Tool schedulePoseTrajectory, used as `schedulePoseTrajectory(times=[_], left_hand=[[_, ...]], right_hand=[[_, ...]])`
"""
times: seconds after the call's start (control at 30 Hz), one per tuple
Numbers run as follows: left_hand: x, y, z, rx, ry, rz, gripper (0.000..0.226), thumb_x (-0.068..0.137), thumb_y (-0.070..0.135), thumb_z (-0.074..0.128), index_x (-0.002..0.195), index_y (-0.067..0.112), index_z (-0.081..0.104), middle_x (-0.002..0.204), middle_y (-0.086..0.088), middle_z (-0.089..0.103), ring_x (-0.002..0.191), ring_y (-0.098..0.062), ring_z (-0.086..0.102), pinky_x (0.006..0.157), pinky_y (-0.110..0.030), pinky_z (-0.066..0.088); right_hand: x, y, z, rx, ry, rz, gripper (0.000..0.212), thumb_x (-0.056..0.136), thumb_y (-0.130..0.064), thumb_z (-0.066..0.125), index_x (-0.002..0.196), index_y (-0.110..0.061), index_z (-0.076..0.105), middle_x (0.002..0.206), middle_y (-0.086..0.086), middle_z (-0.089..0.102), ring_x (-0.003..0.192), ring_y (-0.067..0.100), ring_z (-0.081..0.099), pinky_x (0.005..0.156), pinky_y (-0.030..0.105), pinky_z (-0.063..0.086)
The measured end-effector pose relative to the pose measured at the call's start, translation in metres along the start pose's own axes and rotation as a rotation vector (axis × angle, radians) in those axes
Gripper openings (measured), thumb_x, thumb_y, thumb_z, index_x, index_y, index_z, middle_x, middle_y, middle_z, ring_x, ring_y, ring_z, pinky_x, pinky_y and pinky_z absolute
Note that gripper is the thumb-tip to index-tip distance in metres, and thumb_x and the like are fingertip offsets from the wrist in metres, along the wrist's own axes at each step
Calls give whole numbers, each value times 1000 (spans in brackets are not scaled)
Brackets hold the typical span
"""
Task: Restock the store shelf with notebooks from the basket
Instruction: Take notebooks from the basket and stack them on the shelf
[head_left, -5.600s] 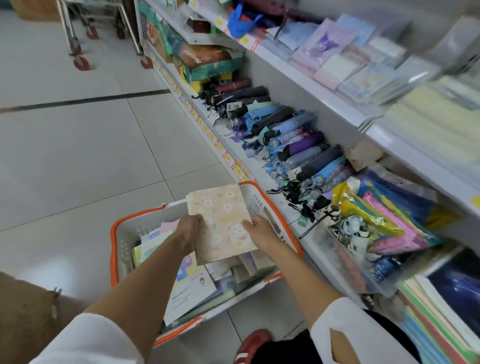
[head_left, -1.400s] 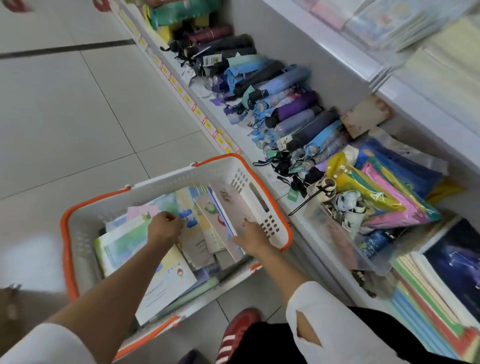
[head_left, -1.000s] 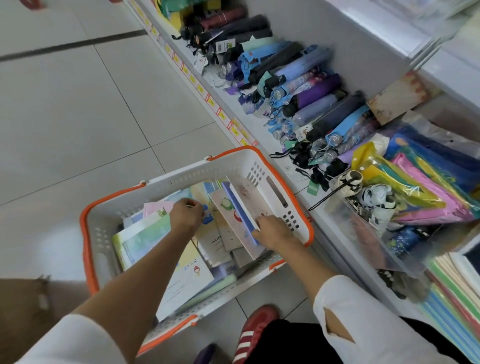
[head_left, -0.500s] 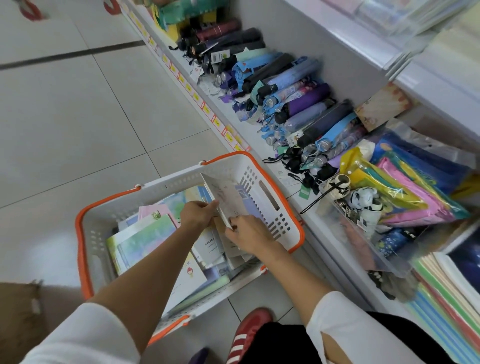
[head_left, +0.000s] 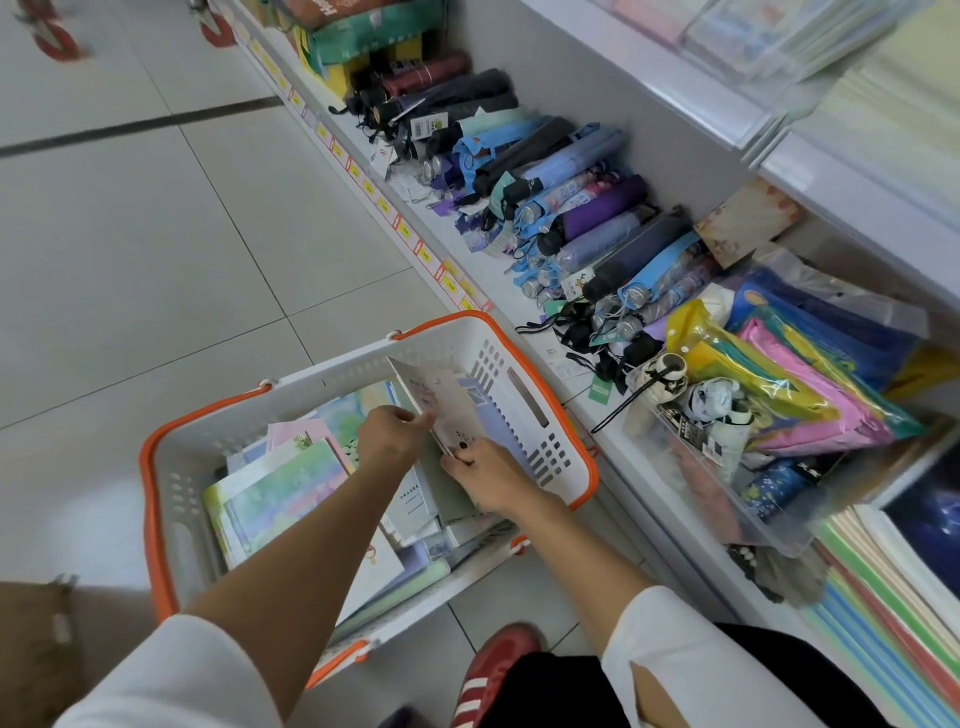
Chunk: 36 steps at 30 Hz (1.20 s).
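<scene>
Head-worn camera looks steeply down, close over the basket (head_left: 161, 519).

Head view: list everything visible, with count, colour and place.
basket: one, white with orange rim, on floor beside shelf
notebooks: many, pastel, stacked in basket
held notebook: one, pale, tilted at basket's right side
umbrellas: many, blue, purple, black, folded on shelf
plastic packs: several, yellow, pink, blue, right of umbrellas
price tags: row, yellow, along shelf edge
shoe: one, red with white stripes, by basket
left hand: pinches held notebook's left edge
right hand: grips held notebook's lower corner
</scene>
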<state>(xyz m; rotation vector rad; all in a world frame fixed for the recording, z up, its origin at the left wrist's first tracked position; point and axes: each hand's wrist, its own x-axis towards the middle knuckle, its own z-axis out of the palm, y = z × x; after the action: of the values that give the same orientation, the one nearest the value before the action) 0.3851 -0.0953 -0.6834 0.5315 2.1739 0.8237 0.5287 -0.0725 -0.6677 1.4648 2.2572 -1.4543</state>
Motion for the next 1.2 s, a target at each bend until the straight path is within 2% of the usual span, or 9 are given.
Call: schedulePoseTrajectory(times=[0.2,0.27,0.4,0.5,0.57,0.67,0.83,1.0,1.2], left_hand=[[-1,5,-11,-113,-34,-85,13,82,2,58,82,2,71,87,-18,70,83,-34,69,80,-41,59],[0,8,-22,-222,-35,-100,21,82,-4,54,95,-1,71,91,-18,67,87,-35,67,83,-44,58],[-10,35,-40,-394,-105,-24,24,85,-6,47,94,4,67,98,-15,65,86,-30,59,81,-40,54],[-26,67,-46,-487,-149,52,28,88,-6,42,82,11,64,95,-13,62,82,-28,57,65,-32,51],[-38,89,-45,-509,-158,100,25,88,-3,41,84,11,61,95,-15,62,82,-29,56,63,-32,50],[-66,125,-37,-511,-169,169,19,92,6,41,106,13,52,101,-14,59,88,-30,56,82,-44,53],[-120,180,-22,-459,-223,326,24,94,9,44,117,12,50,113,-14,58,102,-33,58,93,-46,50],[-182,232,3,-366,-359,457,32,94,7,43,125,4,49,121,-15,58,107,-34,56,96,-47,47],[-280,292,50,-380,-515,625,37,93,-3,36,127,0,48,123,-14,57,101,-28,55,85,-37,45]], right_hand=[[-10,-8,-1,123,-26,-62,26,97,-40,47,107,-26,67,104,-6,54,97,12,51,86,32,43],[-13,-11,-13,222,32,-13,48,95,-45,48,137,-20,51,122,-14,45,117,7,44,100,30,39],[4,0,-39,338,209,112,85,76,-74,42,140,-18,44,138,0,53,127,21,49,108,47,40],[-22,-33,-72,452,345,161,33,98,-39,41,99,-11,59,88,2,61,79,15,56,71,27,49],[-36,-43,-92,457,506,141,29,99,-25,42,79,-7,53,71,5,50,62,16,45,54,27,35],[-61,-53,-119,494,617,123,28,96,-17,44,94,7,58,81,18,60,71,22,51,61,30,36],[-133,-60,-176,549,668,83,25,95,-2,37,98,-10,60,95,14,65,83,29,62,68,35,50],[-218,-50,-223,638,748,50,29,94,5,35,106,-9,58,100,9,64,74,22,64,59,30,52],[-317,-16,-272,633,947,3,39,84,7,41,113,-10,61,112,17,68,85,30,64,71,34,52]])
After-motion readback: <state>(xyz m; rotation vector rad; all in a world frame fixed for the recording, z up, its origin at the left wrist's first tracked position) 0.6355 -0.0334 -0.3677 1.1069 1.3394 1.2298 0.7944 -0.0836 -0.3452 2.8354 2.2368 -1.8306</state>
